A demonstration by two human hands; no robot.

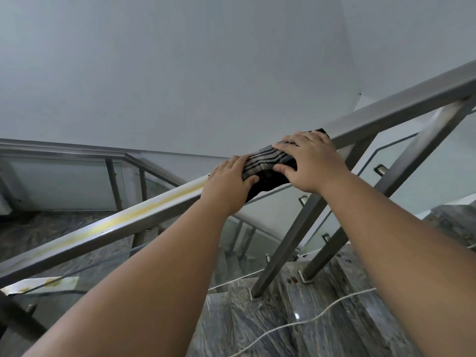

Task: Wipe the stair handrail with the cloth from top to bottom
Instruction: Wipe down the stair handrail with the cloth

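I see left hand (228, 185) and right hand (307, 162) spread flat, pressing the soft, limp cloth (268, 164) onto the slick handrail (128, 220); hold both ends.

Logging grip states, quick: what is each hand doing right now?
Left hand: closed on the cloth, pressing it onto the handrail.
Right hand: fingers spread, pressing the same cloth down.

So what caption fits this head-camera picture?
Both hands, left and right, press a striped cloth onto the yellow-stained steel handrail.
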